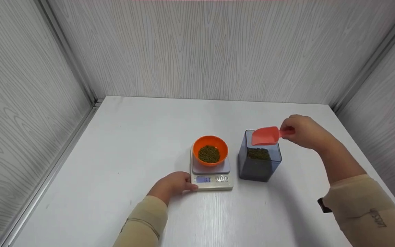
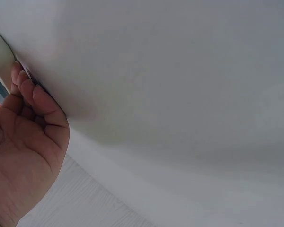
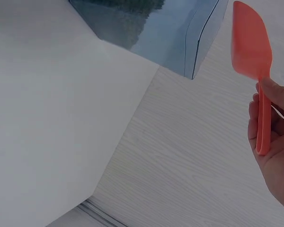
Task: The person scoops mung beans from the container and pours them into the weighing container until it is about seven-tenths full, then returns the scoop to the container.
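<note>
My right hand (image 1: 302, 132) grips the handle of a red scoop (image 1: 265, 136) above a clear blue-grey square container (image 1: 256, 171). Dark green granules (image 1: 259, 153) partly fill the container; none show on the scoop. In the right wrist view, the scoop (image 3: 252, 42) points up from the hand (image 3: 277, 137), its handle between thumb and fingers. To the left stands a white kitchen scale (image 1: 214, 187) bearing an orange bowl (image 1: 211, 139) with green granules (image 1: 208, 154) inside. My left hand (image 1: 175, 183) holds the scale's front left corner, fingers curled against its side. The display is lit, its digits small.
All of it stands on a white table (image 1: 132, 137). Pale wood-grain panels rise at the back (image 1: 197, 51), left (image 1: 19, 103) and right (image 1: 389, 85). The container stands a short distance right of the scale.
</note>
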The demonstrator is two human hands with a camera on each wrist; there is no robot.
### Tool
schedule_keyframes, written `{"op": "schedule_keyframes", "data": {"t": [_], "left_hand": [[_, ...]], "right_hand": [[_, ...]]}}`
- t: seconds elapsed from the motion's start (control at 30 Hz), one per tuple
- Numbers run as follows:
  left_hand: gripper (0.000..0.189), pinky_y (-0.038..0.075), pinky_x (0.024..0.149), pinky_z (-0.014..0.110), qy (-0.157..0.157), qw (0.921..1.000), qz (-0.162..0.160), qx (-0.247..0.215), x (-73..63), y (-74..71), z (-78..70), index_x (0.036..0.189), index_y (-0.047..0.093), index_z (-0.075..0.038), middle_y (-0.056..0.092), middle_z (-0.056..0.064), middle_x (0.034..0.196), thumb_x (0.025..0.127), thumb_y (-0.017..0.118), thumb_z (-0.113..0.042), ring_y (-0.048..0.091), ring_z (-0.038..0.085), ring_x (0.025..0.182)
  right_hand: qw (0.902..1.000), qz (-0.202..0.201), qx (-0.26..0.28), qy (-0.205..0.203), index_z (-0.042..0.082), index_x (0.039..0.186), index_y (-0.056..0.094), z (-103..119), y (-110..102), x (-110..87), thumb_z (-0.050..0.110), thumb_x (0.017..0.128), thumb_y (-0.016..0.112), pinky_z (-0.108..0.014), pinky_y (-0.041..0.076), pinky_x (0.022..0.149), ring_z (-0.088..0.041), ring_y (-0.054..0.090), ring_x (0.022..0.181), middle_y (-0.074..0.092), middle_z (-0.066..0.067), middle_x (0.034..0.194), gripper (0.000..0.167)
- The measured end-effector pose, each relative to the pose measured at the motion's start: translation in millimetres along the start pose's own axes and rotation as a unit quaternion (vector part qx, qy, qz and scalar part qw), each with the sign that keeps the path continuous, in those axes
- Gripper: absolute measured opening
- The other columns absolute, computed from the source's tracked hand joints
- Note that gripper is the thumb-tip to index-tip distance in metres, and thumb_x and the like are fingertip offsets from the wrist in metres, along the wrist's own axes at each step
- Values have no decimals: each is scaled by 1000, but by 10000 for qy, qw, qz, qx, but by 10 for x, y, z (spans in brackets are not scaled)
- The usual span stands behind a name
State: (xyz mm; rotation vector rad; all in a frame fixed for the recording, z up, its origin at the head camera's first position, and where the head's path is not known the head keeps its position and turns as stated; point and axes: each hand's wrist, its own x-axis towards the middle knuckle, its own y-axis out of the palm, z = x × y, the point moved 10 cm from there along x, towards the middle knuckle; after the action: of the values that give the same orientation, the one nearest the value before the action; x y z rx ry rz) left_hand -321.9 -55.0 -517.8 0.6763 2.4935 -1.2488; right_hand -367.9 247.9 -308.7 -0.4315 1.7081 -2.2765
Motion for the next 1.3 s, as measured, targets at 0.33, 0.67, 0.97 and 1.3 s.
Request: {"op": "schedule_keyframes", "data": {"t": [0.33,0.67,0.97,1.3], "left_hand": [[31,33,64,31,52,10000,-68,-40,38,2,22,72,51,-13,44,0,67,79,68,-38,45,17,71],[30,33,65,31,102,9999,-39,54,37,-3,9,74,52,-13,45,0,68,80,68,-38,46,17,72],[31,33,66,32,83,10000,-25,47,19,-12,7,73,51,-13,44,1,69,80,67,-38,46,18,74],[31,33,68,32,7,10000,-2,-31,39,2,31,74,51,-13,44,0,69,79,68,-38,46,18,75]], "right_hand": [[9897,497,-1311,-295,1,86,64,208,260,33,-9,74,63,-37,48,65,-23,52,71,53,-8,77,16],[9380,420,-3264,-1088,0,91,65,549,517,100,-7,63,74,-40,49,76,-30,56,80,57,-15,83,30],[8951,484,-4075,-1746,3,87,65,648,788,125,5,67,75,-36,47,76,-26,54,78,55,-12,81,22],[9214,826,-3464,-1557,1,89,66,483,956,168,-1,73,70,-37,47,82,-26,55,84,59,-12,86,17]]}}
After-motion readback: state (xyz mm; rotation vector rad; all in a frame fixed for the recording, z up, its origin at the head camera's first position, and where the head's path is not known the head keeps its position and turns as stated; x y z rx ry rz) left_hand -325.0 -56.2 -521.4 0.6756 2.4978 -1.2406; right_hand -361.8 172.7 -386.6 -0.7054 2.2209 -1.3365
